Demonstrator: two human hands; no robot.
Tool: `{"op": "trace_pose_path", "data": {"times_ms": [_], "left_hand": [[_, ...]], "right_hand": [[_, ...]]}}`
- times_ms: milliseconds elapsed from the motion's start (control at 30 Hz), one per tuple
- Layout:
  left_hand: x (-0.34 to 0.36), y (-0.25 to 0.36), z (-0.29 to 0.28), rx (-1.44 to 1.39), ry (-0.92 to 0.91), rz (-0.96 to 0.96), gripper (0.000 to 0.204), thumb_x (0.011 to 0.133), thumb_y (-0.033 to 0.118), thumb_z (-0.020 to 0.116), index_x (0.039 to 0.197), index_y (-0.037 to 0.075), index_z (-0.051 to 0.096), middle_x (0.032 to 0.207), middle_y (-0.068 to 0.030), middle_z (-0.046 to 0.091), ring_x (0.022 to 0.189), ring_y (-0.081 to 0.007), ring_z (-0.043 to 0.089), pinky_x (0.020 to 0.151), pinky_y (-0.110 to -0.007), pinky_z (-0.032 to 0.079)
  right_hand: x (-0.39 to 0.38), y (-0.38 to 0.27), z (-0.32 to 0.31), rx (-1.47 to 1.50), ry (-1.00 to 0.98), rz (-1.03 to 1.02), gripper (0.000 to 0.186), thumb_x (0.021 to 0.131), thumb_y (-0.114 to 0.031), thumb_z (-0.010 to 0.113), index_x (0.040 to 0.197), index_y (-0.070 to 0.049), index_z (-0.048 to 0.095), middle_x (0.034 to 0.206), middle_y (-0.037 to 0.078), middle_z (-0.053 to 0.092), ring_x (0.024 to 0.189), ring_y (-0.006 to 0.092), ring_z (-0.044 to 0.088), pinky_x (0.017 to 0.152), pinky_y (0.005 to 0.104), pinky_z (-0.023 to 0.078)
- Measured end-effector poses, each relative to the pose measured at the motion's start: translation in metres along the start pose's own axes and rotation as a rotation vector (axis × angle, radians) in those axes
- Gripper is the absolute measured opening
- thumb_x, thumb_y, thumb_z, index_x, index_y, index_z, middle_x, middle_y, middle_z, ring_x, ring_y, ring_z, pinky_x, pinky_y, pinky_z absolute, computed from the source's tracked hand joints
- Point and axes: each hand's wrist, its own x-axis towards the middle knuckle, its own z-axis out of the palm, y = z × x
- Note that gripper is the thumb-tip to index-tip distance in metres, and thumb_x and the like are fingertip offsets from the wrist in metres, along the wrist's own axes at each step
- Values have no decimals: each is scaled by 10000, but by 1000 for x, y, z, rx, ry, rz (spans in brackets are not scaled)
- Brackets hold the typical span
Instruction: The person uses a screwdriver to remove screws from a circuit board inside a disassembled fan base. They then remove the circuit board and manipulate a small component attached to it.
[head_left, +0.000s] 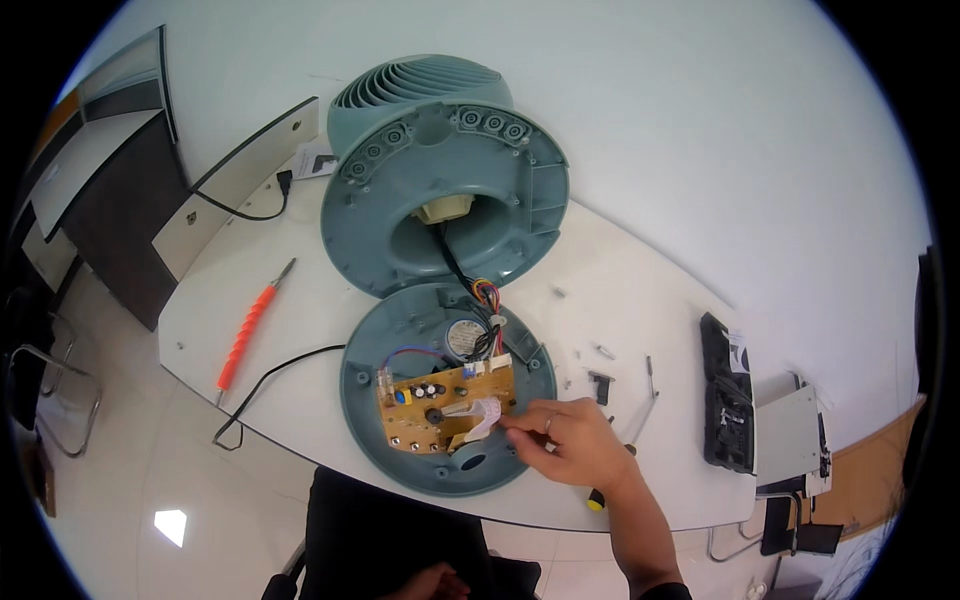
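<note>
A tan circuit board (408, 422) with capacitors, small buttons and a white ribbon cable (487, 414) sits in the round grey-green base (366, 453) of an opened fan. My right hand (572, 438) pinches the board's right edge, beside the ribbon cable; the fingertips partly hide the contact. Behind the base, the fan's upper part (355, 225) is tipped back with its underside facing me. Black and coloured wires (486, 292) join the two parts. A round motor with a label (466, 338) lies behind the board. My left hand (438, 582) rests low over my lap, its fingers mostly hidden.
An orange-handled screwdriver (246, 337) lies left, near a black power cord (278, 368). To the right are small loose parts (601, 386), a thin screwdriver (642, 415) and an open black tool case (727, 400). A white wall (700, 130) rises behind the table.
</note>
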Motion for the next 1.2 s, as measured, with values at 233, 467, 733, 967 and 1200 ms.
{"op": "trace_pose_path", "data": {"times_ms": [233, 467, 733, 967, 1200], "left_hand": [[1, -1, -1, 3, -26, -2, 482, 1061, 333, 441, 1040, -34, 754, 966, -154, 785, 832, -222, 742, 759, -311, 581], [6, -6, -4, 13, -114, 71, 489, 1080, 357, 443, 1046, -18, 755, 1016, -151, 787, 874, -246, 749, 798, -343, 584], [-251, 178, 47, 711, -674, 1107, 406, 1076, 361, 536, 1006, 26, 756, 1003, -155, 778, 923, -296, 747, 800, -428, 565], [-296, 388, 0, 423, 742, 2185, 324, 1076, 180, 517, 1285, 15, 703, 1341, -108, 698, 1200, -173, 603, 1034, -324, 449], [-264, 442, -12, 385, 896, 1970, 415, 1097, 302, 543, 983, -44, 741, 850, -48, 703, 820, -111, 609, 764, -287, 484]], "right_hand": [[-2, 1, 1, 104, -12, 73, 158, 897, -50, 752, 1035, 6, 803, 827, 85, 758, 574, 157, 675, 543, 270, 529], [-3, 1, 1, 89, -11, 77, 154, 897, -93, 772, 1033, -29, 807, 834, 72, 741, 573, 184, 677, 552, 293, 541], [-1, 4, 7, -212, 37, -163, 87, 902, -177, 740, 934, -99, 762, 757, 23, 686, 579, 248, 663, 522, 378, 519], [-2, 0, 3, -313, 60, -189, 85, 903, -197, 734, 942, -123, 723, 688, 33, 666, 578, 261, 668, 513, 387, 513], [-3, 5, 4, -311, 47, -184, 95, 912, -196, 724, 897, -123, 665, 692, 33, 670, 580, 262, 669, 499, 396, 511]]}}
